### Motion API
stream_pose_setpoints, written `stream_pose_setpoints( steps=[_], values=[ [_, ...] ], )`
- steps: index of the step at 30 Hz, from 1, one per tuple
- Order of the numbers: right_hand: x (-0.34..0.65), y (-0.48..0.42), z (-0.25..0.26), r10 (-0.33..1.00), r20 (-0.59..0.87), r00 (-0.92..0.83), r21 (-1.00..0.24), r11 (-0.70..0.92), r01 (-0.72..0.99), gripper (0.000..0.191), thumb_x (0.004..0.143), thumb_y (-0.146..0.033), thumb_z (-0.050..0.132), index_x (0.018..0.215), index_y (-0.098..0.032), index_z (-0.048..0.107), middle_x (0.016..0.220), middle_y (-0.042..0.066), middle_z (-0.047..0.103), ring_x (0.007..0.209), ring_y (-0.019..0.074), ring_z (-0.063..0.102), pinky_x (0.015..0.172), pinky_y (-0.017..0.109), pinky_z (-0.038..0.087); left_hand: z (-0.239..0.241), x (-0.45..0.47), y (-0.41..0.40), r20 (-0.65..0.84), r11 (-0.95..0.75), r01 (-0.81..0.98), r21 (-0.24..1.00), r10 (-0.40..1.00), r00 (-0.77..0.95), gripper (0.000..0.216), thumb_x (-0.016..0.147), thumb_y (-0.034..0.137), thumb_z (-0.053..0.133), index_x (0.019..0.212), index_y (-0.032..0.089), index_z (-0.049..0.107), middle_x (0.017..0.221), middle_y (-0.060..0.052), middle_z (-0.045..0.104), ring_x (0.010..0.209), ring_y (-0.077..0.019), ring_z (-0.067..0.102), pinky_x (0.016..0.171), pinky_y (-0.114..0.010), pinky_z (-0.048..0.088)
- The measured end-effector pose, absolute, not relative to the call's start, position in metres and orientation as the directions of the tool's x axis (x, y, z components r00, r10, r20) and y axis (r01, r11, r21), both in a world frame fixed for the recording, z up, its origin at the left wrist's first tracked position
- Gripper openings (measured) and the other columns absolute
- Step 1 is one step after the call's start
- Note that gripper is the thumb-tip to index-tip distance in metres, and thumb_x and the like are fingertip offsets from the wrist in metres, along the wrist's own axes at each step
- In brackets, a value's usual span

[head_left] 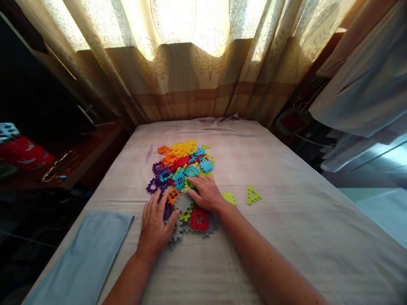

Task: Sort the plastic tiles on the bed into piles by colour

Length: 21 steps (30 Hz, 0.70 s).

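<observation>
A heap of flat plastic interlocking tiles in several colours lies on the sheet-covered bed. My left hand [156, 222] rests at the near left of the heap, fingers spread, beside a grey tile [183, 203] and an orange window tile [173, 195]. My right hand [205, 191] reaches over the heap's right side, fingers stretched over green tiles, near a blue window tile [179, 179]. Just below it lies a red window tile [199, 219]. Yellow tiles [183, 148] are at the far end and purple tiles [153, 185] at the left. What lies under my fingers is hidden.
Apart from the heap, a green triangle tile [253, 195] lies to the right on the sheet [286, 220]. A folded blue cloth [85, 250] is at the left edge. A dark wooden desk [95, 144] stands left, curtains [197, 84] behind, hanging clothes [365, 84] right.
</observation>
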State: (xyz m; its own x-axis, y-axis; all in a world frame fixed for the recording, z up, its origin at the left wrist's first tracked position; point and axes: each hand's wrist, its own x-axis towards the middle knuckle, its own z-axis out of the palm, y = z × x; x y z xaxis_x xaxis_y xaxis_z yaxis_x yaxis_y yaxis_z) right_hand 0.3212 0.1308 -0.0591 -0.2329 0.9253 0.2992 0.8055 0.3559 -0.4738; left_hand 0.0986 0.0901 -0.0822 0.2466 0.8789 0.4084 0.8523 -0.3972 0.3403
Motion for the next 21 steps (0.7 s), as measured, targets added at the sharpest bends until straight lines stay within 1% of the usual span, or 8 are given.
stream_pose_setpoints(
  steps=[2,4,7,10,12,15,18,21],
  values=[
    [0.321,0.132,-0.060,0.908,0.339,-0.246,-0.498,0.395,0.772,0.042,0.093,-0.040,0.055,0.132,-0.025,0.061,0.126,0.008,0.068,0.125,0.0257,0.055,0.111,0.049,0.035,-0.082,0.097,0.089,0.428,-0.431,0.833,0.346,0.863,0.269,0.056,0.096,0.049,0.043,0.146,0.024,0.042,0.153,-0.015,0.041,0.140,-0.0302,0.040,0.114,-0.053,0.036],
    [0.324,0.134,-0.061,0.898,0.407,-0.169,-0.565,0.393,0.725,0.038,0.094,-0.039,0.053,0.127,-0.024,0.065,0.122,0.008,0.070,0.120,0.0235,0.059,0.109,0.045,0.040,-0.081,0.096,0.088,0.442,-0.440,0.822,0.361,0.857,0.265,0.054,0.096,0.047,0.044,0.145,0.024,0.042,0.154,-0.014,0.039,0.141,-0.0293,0.040,0.114,-0.051,0.038],
    [0.336,0.137,-0.064,0.874,0.479,0.082,-0.692,0.318,0.648,0.035,0.096,-0.035,0.045,0.117,-0.023,0.070,0.114,0.008,0.074,0.108,0.0203,0.066,0.100,0.037,0.049,-0.077,0.095,0.088,0.442,-0.447,0.810,0.378,0.857,0.266,0.052,0.097,0.044,0.045,0.144,0.024,0.042,0.154,-0.014,0.039,0.142,-0.0284,0.038,0.114,-0.049,0.038],
    [0.355,0.128,-0.066,0.825,0.494,0.275,-0.752,0.246,0.611,0.033,0.095,-0.033,0.043,0.109,-0.022,0.072,0.107,0.007,0.076,0.101,0.0203,0.069,0.092,0.035,0.054,-0.075,0.095,0.088,0.438,-0.466,0.797,0.384,0.852,0.287,0.052,0.096,0.043,0.046,0.145,0.025,0.041,0.154,-0.013,0.038,0.142,-0.0284,0.038,0.115,-0.049,0.036],
    [0.370,0.113,-0.069,0.800,0.508,0.320,-0.748,0.225,0.624,0.030,0.093,-0.030,0.046,0.105,-0.022,0.073,0.103,0.007,0.076,0.096,0.0202,0.071,0.088,0.034,0.056,-0.074,0.096,0.088,0.440,-0.469,0.800,0.373,0.849,0.293,0.052,0.096,0.045,0.047,0.143,0.025,0.043,0.154,-0.014,0.038,0.142,-0.0306,0.037,0.115,-0.053,0.033],
    [0.392,0.082,-0.077,0.780,0.523,0.343,-0.706,0.172,0.687,0.028,0.090,-0.026,0.048,0.102,-0.022,0.073,0.099,0.007,0.077,0.091,0.0199,0.071,0.085,0.034,0.057,-0.074,0.099,0.088,0.429,-0.459,0.817,0.348,0.853,0.297,0.052,0.095,0.049,0.045,0.142,0.024,0.046,0.153,-0.016,0.039,0.142,-0.0340,0.037,0.114,-0.060,0.028],
    [0.404,0.055,-0.085,0.778,0.537,0.328,-0.619,0.100,0.779,0.029,0.088,-0.025,0.047,0.101,-0.021,0.073,0.097,0.007,0.076,0.089,0.0213,0.070,0.083,0.036,0.057,-0.075,0.101,0.088,0.429,-0.454,0.824,0.338,0.854,0.295,0.054,0.095,0.051,0.044,0.143,0.025,0.046,0.154,-0.017,0.039,0.142,-0.0353,0.037,0.113,-0.064,0.026],
    [0.402,0.041,-0.088,0.794,0.546,0.266,-0.502,0.056,0.863,0.030,0.087,-0.024,0.048,0.104,-0.020,0.072,0.101,0.010,0.075,0.094,0.0233,0.068,0.085,0.038,0.055,-0.074,0.104,0.087,0.450,-0.484,0.817,0.314,0.833,0.321,0.057,0.095,0.052,0.045,0.144,0.023,0.045,0.154,-0.018,0.039,0.143,-0.0361,0.035,0.114,-0.065,0.021]
  ],
)
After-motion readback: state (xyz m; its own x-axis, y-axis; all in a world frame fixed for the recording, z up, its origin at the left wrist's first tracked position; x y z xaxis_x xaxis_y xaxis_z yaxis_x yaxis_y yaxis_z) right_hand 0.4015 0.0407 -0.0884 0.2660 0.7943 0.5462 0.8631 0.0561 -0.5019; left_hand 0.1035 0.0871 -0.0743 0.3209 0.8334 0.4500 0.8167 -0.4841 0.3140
